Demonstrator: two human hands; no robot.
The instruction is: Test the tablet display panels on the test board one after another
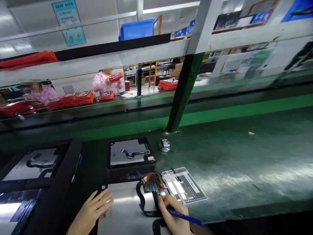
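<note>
A silver-backed display panel (122,209) lies on the bench in front of me, with a black flex cable (141,195) and an orange-brown ribbon (149,177) on it. My left hand (94,209) rests on the panel's left edge, fingers stretched out. Gripped in my right hand (174,212) is a blue pen (187,217), which slants out to the right. The right fingertips are at the black cables, and the pen's tip is hidden there. Touching or close to the panel's right side is a grey-and-white printed circuit sheet (187,186).
Behind lies a second panel (128,151), beside a small shiny metal piece (164,145). Black trays (73,153) with more panels and another pen (76,168) are at left. A green post (184,94) rises from the bench (244,156). Two people in pink handle red-wrapped items opposite.
</note>
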